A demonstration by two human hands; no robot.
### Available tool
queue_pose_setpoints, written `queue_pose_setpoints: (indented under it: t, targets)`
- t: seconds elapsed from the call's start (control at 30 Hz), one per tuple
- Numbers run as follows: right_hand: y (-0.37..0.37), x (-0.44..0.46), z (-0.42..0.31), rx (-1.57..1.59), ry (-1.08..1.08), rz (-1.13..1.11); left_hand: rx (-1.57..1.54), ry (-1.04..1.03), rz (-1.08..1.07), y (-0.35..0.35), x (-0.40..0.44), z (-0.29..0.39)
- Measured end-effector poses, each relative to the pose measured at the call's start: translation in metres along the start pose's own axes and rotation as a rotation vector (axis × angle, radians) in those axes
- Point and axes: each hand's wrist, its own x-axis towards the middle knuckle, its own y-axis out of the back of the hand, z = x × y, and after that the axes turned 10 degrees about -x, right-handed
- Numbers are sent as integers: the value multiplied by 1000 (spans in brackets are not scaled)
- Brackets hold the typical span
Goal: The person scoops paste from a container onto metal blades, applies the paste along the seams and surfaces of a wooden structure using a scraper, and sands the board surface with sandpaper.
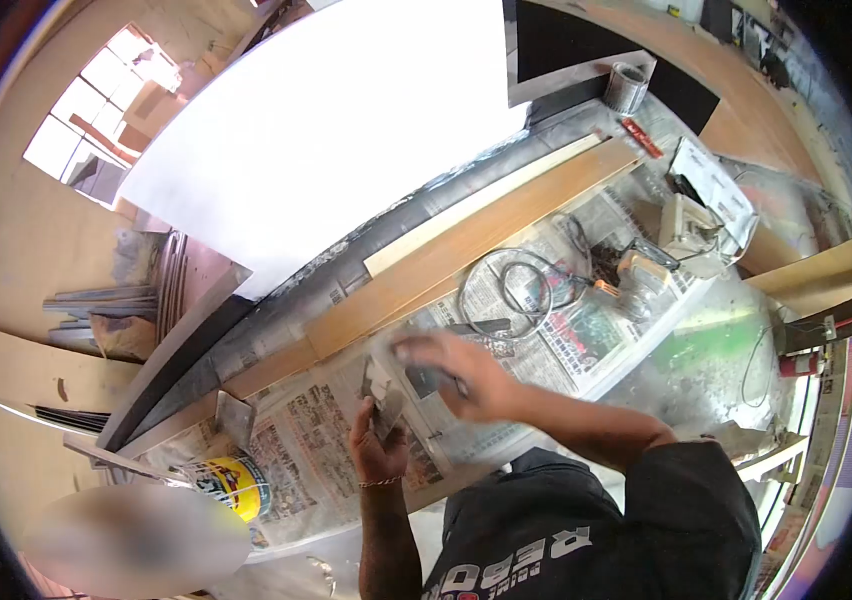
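Note:
My left hand (pixel 378 450) is closed around a flat grey scraper-like tool (pixel 387 408) that carries a white smear near its upper end. Just to the right, my right hand (pixel 461 375) is blurred by motion, its fingers curled over something dark and flat (pixel 426 380) whose kind I cannot make out. Both hands are above newspaper (pixel 316 430) spread over the worktable, close to each other. A dark flat strip (pixel 486 327) lies on the paper beyond my right hand.
Long wooden boards (pixel 486 235) run across the table under a large bright white panel (pixel 336 120). A coiled cable (pixel 511 290) and an orange-and-grey power tool (pixel 641 275) lie right. A yellow bucket (pixel 236 485) stands left; a tin (pixel 627 88) and red object (pixel 641 138) sit far back.

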Motion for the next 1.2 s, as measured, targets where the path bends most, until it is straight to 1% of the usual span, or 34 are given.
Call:
queue_pose_setpoints:
  t: [0.03,0.07,0.1,0.13,0.17,0.2,0.27,0.3,0.33,0.4,0.43,0.47,0.5,0.53,0.57,0.6,0.63,0.67,0.7,0.73,0.8,0.87,0.93,0.97,1.0,1.03,1.07,1.1,1.13,1.17,1.2]
  targets:
    - [5,-11,-24,7,70,-56,-99,137,-146,5,-3,1]
    - [7,-20,-41,16,138,-112,-109,141,-159,-11,-13,-2]
    - [4,-28,-51,1,141,-117,-91,210,-159,-41,-29,-7]
    - [1,-35,-61,-32,155,-156,-69,282,-158,-57,-40,-9]
    - [1,-41,-69,-65,166,-194,228,192,-226,-58,-41,-4]
    - [3,-48,-70,-79,162,-193,224,201,-237,-60,-44,-3]
    - [9,-69,-67,-212,-49,-235,203,269,-204,-77,-52,-1]
    - [15,-75,-70,-245,-119,-235,164,231,-285,-69,-52,1]
    - [21,-91,-61,-250,-126,-235,160,240,-286,-64,-52,5]
    - [24,-129,-32,-483,-96,-453,-33,90,-236,-63,-53,18]
    - [23,-136,-35,-371,-272,-377,-29,89,-227,-54,-47,24]
    - [21,-140,-37,-255,-443,-309,94,-62,-240,-37,-34,26]
    - [15,-142,-32,12,-579,-37,215,-214,-244,-18,-23,25]
    - [24,-110,-63,675,-1076,243,343,-361,-240,-7,-22,24]
    - [28,-93,-71,984,-1052,392,1040,-677,-185,-24,-34,19]
    - [29,-82,-73,1290,-1000,549,1048,-680,-174,-36,-40,11]
    - [27,-80,-74,1306,-1001,548,1066,-784,-260,-47,-46,2]
    - [26,-80,-72,1522,-938,491,1084,-884,-356,-62,-50,-7]
    - [26,-75,-72,1733,-861,431,1009,-973,-494,-89,-56,-17]
    - [27,-65,-73,1711,-982,453,1027,-965,-502,-98,-50,-21]
    - [34,-60,-64,1932,-893,316,1129,-994,-824,-109,-40,-30]
    - [47,-63,-43,1955,-918,311,1148,-1018,-810,-116,-31,-43]
    - [61,-69,-9,1976,-940,308,1396,-992,-835,-125,-19,-39]
    - [68,-75,15,2065,-810,291,1542,-982,-859,-130,-12,-33]
    - [82,-67,27,2148,-676,274,1553,-973,-861,-127,-3,-36]
    - [102,-59,39,2138,-634,471,1612,-843,-727,-115,7,-41]
    - [125,-43,45,1933,-628,604,1664,-708,-588,-96,15,-45]
    - [144,-30,60,1726,-619,728,1677,-692,-584,-65,23,-47]
    - [155,-18,94,1505,-522,736,1315,-631,-245,-22,30,-46]
    - [165,5,122,1338,-685,1010,942,-556,75,13,34,-44]
    - [172,15,169,1205,-566,1031,956,-545,79,41,37,-43]
